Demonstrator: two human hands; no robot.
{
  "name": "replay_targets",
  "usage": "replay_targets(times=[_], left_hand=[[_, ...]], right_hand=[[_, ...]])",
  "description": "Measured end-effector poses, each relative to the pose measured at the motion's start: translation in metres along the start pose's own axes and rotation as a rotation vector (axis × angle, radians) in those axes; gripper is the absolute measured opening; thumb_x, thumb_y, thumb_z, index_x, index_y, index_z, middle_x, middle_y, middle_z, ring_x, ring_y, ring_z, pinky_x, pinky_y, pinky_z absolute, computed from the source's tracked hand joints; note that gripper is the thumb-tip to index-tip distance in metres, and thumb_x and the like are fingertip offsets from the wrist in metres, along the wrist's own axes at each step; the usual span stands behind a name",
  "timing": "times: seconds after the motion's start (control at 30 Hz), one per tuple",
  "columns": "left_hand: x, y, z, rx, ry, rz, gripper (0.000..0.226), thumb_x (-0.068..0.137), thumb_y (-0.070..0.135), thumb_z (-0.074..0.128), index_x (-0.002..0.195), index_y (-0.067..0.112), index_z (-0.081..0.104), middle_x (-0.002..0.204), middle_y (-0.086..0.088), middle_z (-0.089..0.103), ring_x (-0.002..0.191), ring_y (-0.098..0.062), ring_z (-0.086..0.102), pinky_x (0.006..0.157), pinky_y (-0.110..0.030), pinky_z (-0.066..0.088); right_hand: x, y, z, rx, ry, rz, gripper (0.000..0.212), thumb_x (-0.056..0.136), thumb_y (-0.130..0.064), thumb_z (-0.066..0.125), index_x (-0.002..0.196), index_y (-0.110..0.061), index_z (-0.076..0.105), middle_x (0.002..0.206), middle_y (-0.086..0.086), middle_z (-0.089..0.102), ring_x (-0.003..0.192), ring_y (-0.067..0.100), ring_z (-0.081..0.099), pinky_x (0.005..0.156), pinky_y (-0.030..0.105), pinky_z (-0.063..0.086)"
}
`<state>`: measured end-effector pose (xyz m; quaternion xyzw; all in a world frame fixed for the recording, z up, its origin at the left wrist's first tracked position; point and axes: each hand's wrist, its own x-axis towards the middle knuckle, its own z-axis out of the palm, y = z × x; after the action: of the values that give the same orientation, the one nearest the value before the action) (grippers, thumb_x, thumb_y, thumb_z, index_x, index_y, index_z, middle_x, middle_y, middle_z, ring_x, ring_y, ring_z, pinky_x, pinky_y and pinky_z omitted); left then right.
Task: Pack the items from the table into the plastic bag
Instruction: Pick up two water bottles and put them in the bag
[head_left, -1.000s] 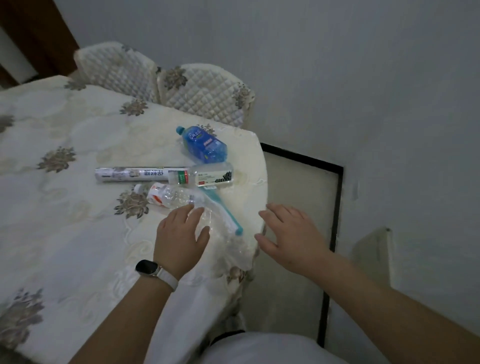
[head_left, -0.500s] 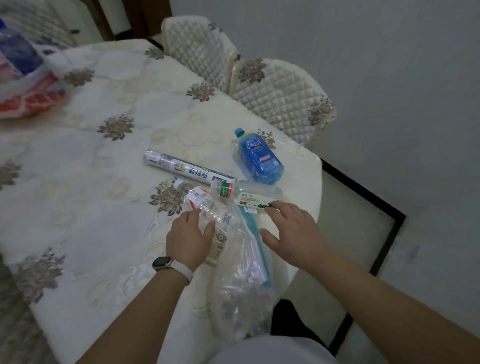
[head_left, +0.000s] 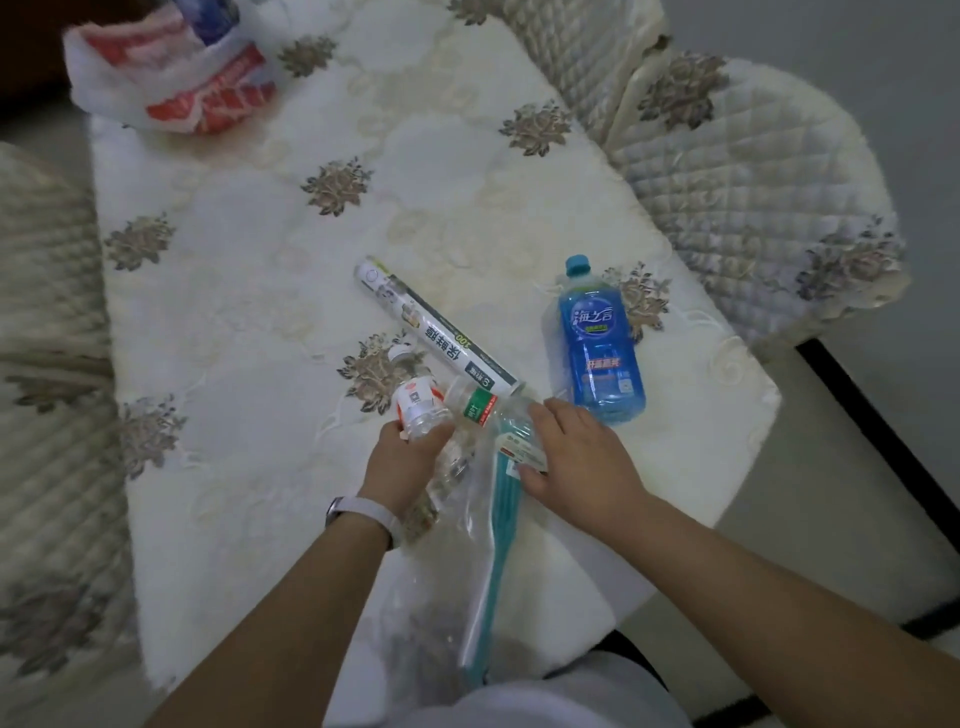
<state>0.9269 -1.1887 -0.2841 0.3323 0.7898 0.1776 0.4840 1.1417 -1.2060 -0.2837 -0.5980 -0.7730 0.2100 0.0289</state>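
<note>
Both bare forearms are angling in from the lower edge toward each other. The left grip (head_left: 408, 460) is curling its fingers round a small clear bottle (head_left: 418, 408), knuckles up. The right grip (head_left: 582, 457) is lying palm down, fingers straight and slightly spread.

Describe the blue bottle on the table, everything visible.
The blue translucent plastic bottle lies on its side on the cream flowered tablecloth, near the table's right edge. Its light blue screw cap points away from the person, its base toward them. A blue label with white characters wraps the body. It lies apart from the long printed roll to its left. The right hand is close to its base; whether they touch is unclear.
</note>
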Motion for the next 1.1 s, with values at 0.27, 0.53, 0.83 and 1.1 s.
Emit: replay_targets(times=[0.27, 0.53, 0.83, 1.1], left_hand=[[-0.003, 0.008, 0.011, -0.173, 0.052, -0.054, 0.028, 0.084, 0.033, 0.072, 0.104, 0.014, 0.064, 0.091, -0.01, 0.071, 0.072, -0.023, 0.065, 0.065, -0.033, 0.053], [-0.023, -0.006, 0.0, -0.352, 0.129, -0.041, 0.03, 0.083, 0.024, 0.074, 0.109, 0.019, 0.06, 0.098, -0.005, 0.07, 0.083, -0.022, 0.068, 0.067, -0.034, 0.055], [-0.069, -0.062, -0.082, -0.578, 0.221, 0.095, 0.043, 0.078, 0.022, 0.079, 0.118, 0.02, 0.062, 0.104, -0.003, 0.072, 0.09, -0.022, 0.072, 0.08, -0.043, 0.059], [-0.142, -0.172, -0.197, -0.807, 0.281, 0.173, 0.034, 0.082, 0.01, 0.075, 0.114, 0.017, 0.065, 0.1, -0.006, 0.076, 0.092, -0.027, 0.073, 0.084, -0.046, 0.058]], right_hand=[[0.023, 0.001, -0.001, -0.017, -0.128, -0.027, 0.079, 0.081, -0.043, 0.064, 0.144, -0.014, 0.026, 0.118, 0.007, 0.052, 0.101, 0.027, 0.056, 0.072, 0.038, 0.05], [0.027, -0.003, -0.009, 0.001, -0.119, -0.026, 0.077, 0.079, -0.047, 0.069, 0.14, -0.017, 0.033, 0.119, 0.006, 0.053, 0.102, 0.026, 0.056, 0.077, 0.037, 0.049], [0.0, -0.089, -0.016, -0.034, -0.033, -0.112, 0.081, 0.08, -0.052, 0.068, 0.144, -0.021, 0.029, 0.132, 0.003, 0.046, 0.117, 0.025, 0.049, 0.082, 0.04, 0.049], [-0.061, -0.243, 0.018, -0.003, 0.051, -0.231, 0.081, 0.079, -0.049, 0.07, 0.144, -0.019, 0.033, 0.129, 0.003, 0.047, 0.117, 0.024, 0.049, 0.081, 0.038, 0.047]])
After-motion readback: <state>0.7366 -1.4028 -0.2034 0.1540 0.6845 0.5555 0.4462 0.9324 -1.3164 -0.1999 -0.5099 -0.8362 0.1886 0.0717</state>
